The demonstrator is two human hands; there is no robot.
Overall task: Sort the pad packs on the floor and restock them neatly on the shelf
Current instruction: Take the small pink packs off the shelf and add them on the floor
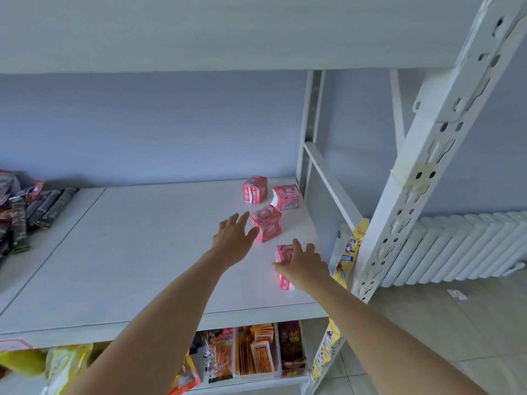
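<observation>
- Shelf board [128, 252], white, ran across the middle of the frame; an upper board filled the top.
- Four pink pad packs sat on the board, right of centre, loosely scattered and not in a row.
- Rear pack [254, 189] stood farthest up the frame; second pack [287, 197] stood just to its right, close to the rear upright [309, 124].
- Third pack [266, 222] stood below those two, turned at an angle.
- Left hand [233, 240] was spread open, fingers apart, holding nothing; its fingertips [254, 231] lay just beside the third pack's left face (contact could not be judged).
- Right hand [303, 266] covered the fourth pack [283, 256], lower right of the group; fingers curled over its top and thumb against its left side, gripping it. The pack rested on the board.
- Front upright [422, 155], perforated, crossed the right of the frame diagonally; a yellow packet [349, 252] hung beside it.
- Dark wrapped goods [42, 206] lay at the left edge of the board.
- Snack packets [256, 352] filled the shelf below, bottom centre.
- White radiator [456, 246] stood at right, against the wall.
</observation>
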